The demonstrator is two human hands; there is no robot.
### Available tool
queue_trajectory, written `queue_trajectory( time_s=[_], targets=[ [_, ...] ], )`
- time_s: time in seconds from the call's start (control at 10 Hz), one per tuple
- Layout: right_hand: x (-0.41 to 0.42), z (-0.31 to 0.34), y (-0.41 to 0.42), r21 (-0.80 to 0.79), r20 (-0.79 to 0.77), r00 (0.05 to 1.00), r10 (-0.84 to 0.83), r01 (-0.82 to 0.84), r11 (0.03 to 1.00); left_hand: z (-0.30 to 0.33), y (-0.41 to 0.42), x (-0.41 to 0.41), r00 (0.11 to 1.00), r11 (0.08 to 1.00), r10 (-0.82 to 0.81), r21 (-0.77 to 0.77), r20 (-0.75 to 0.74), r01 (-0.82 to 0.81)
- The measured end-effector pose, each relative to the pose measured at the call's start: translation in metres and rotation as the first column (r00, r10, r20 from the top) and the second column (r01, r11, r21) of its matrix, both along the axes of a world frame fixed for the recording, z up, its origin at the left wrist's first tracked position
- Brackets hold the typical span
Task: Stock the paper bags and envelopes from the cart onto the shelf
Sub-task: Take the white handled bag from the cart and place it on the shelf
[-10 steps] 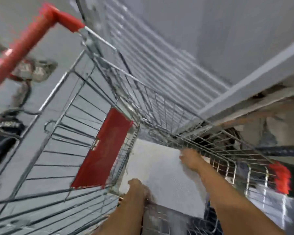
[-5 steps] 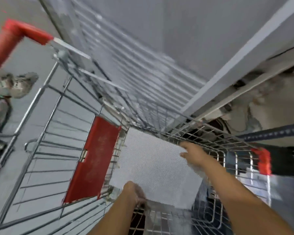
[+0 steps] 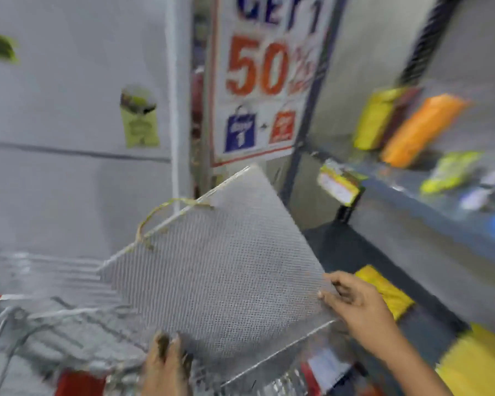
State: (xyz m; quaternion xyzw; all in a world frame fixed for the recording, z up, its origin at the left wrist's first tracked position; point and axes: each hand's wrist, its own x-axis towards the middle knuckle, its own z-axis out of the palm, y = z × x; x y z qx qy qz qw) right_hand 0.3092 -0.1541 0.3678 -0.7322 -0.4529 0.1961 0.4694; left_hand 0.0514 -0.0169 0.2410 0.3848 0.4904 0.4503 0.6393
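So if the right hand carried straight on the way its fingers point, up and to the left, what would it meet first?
The right hand already grips the silver dotted paper bag, so the bag itself; beyond that probably the sale sign, though depth is unclear.

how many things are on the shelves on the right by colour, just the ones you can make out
Blurred view, so only clear ones counted.
yellow packs: 3
orange pack: 1
yellow-green pack: 1
total: 5
Not counted: the silver paper bag, held in both hands.
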Motion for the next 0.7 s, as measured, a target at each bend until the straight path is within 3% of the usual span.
queue_trajectory(
  time_s=[0.1, 0.2, 0.3, 0.4, 0.6, 0.7],
  targets=[
    [-0.005, 0.048, -0.088, 0.189, -0.093, 0.979, -0.182, 0.197, 0.962, 0.100, -0.046, 0.025, 0.988, 0.993, -0.083, 0.098, 0.127, 0.071],
    [-0.019, 0.084, -0.174, 0.344, -0.143, 0.931, -0.337, 0.366, 0.865, 0.172, -0.088, 0.052, 0.913, 0.894, -0.373, 0.328, 0.164, 0.306],
    [-0.034, 0.113, -0.238, 0.462, -0.193, 0.882, -0.430, 0.468, 0.754, 0.219, -0.116, 0.076, 0.743, 0.746, -0.636, 0.416, 0.211, 0.520],
    [-0.054, 0.136, -0.290, 0.542, -0.247, 0.829, -0.502, 0.547, 0.638, 0.246, -0.142, 0.103, 0.565, 0.556, -0.811, 0.504, 0.153, 0.661],
    [-0.089, 0.152, -0.360, 0.575, -0.421, 0.709, -0.566, 0.691, 0.438, 0.275, -0.203, 0.130, 0.260, 0.215, -0.965, 0.642, 0.024, 0.736],
    [-0.108, 0.159, -0.377, 0.571, -0.461, 0.648, -0.607, 0.739, 0.356, 0.274, -0.214, 0.142, 0.193, 0.149, -0.981, 0.639, 0.001, 0.754]
  ],
)
